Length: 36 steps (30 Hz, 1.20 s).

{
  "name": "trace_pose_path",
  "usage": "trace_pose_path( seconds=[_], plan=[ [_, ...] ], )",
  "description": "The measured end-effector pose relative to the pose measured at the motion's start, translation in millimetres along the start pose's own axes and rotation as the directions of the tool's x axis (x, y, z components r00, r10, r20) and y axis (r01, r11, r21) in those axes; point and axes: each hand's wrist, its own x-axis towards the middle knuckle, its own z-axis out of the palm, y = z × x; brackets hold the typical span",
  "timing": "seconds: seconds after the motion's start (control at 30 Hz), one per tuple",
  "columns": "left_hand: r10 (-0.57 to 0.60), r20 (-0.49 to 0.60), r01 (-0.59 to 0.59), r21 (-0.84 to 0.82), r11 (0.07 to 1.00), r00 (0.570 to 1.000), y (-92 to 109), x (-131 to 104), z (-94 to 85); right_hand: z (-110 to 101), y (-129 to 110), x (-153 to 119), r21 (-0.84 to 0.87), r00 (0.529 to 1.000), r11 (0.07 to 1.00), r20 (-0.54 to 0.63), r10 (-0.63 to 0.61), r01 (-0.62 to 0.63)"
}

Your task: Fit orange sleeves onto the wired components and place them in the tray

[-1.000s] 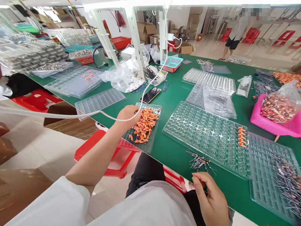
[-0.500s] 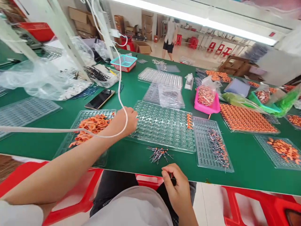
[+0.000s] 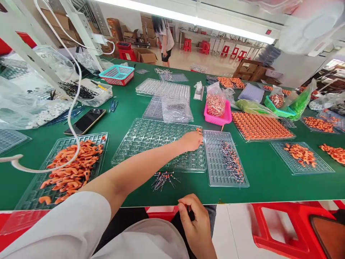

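Fingers of the left hand (image 3: 191, 141) curl downward, those of the right hand (image 3: 196, 220) nearly meet; what they hold, I can't tell. On the green tabletop (image 3: 269, 189): the clear tray (image 3: 145, 133) beneath the left hand, heaped orange pieces (image 3: 74, 176) leftward, a wire bunch (image 3: 163, 180) in front.

Clear plastic tray (image 3: 156, 138), glossy, rows of moulded cells (image 3: 140, 133), lies flat on green tabletop (image 3: 264, 187). Small orange pieces (image 3: 198, 129) show at its far right corner, partly hidden.

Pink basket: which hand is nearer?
Left. The left hand is over the large tray, near the basket; the right hand is farther, at the near edge of the table.
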Motion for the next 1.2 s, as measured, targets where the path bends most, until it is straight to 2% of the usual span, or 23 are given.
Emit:
trace_pose_path(
  seconds=[0.2, 0.27, 0.37, 0.5, 0.63, 0.7, 0.8, 0.87, 0.93, 1.1, 1.2],
  plan=[
    [-0.009, 0.145, 0.011, -0.012, 1.0, 0.989, -7, 17, -5.1, -4, 5, -2, 0.017, 1.0, 1.0, -0.012, 0.0, 0.0],
    [-0.007, 0.145, 0.014, -0.044, 0.999, 0.989, -7, 19, -7.0, -2, 5, -1, 0.023, 1.0, 1.0, -0.004, -0.005, 0.005],
    [0.006, 0.086, 0.005, -0.126, 0.992, 0.996, -3, 14, -10.8, -1, 6, 0, 0.022, 1.0, 1.0, -0.007, -0.017, 0.017],
    [-0.018, -0.019, 0.013, -0.26, 0.966, 1.0, 3, -11, -19.9, -3, 7, 1, 0.011, 1.0, 1.0, -0.006, -0.003, 0.003],
    [-0.084, -0.075, 0.045, -0.418, 0.907, 0.994, 3, -64, -29.9, -9, 5, 6, -0.033, 0.999, 0.999, -0.026, 0.024, -0.025],
    [-0.126, -0.088, 0.057, -0.552, 0.832, 0.988, 0, -99, -31.2, -11, 5, 11, -0.064, 0.999, 0.998, -0.037, 0.014, -0.016],
    [-0.242, -0.091, 0.063, -0.824, 0.563, 0.966, -8, -154, -24.6, -11, 8, 22, -0.139, 0.999, 0.99, -0.034, -0.011, 0.006],
    [-0.316, -0.061, 0.073, -0.916, 0.393, 0.947, -15, -187, -15.1, -9, 9, 31, -0.213, 1.0, 0.977, -0.009, -0.026, 0.024],
    [-0.388, -0.03, 0.08, -0.961, 0.264, 0.921, -22, -215, -3.6, -5, 10, 41, -0.294, 0.998, 0.954, 0.032, -0.056, 0.063],
    [-0.522, 0.028, 0.041, -0.999, 0.012, 0.852, -32, -260, 21.3, 13, 4, 66, -0.546, 0.983, 0.822, 0.163, -0.086, 0.162],
    [-0.53, 0.069, 0.034, -0.997, -0.075, 0.845, -35, -272, 29.6, 24, -1, 75, -0.665, 0.974, 0.722, 0.217, -0.06, 0.193]
  ],
)
